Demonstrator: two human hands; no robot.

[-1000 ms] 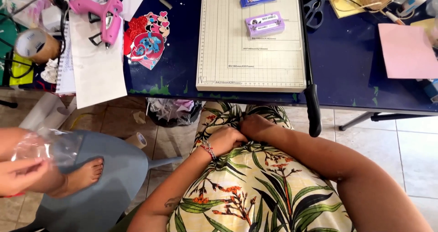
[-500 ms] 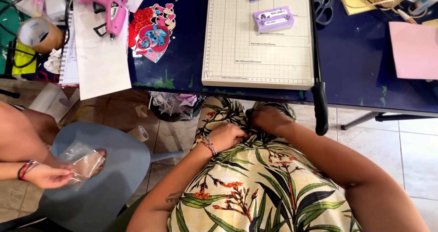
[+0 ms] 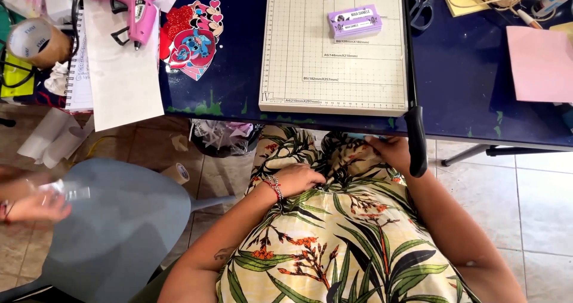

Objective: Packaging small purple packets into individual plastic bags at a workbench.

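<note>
stick (image 3: 341, 167) slants up-right between hands

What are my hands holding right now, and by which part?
It cannot be told for sure. The left hand and right hand pinch folds of the floral fabric at the lap; a thin stick between them is unclear.

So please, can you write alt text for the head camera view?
A person's left hand and right hand rest in a floral-print lap, holding a thin stick, below a dark blue table with a paper trimmer and pink glue gun.
</note>
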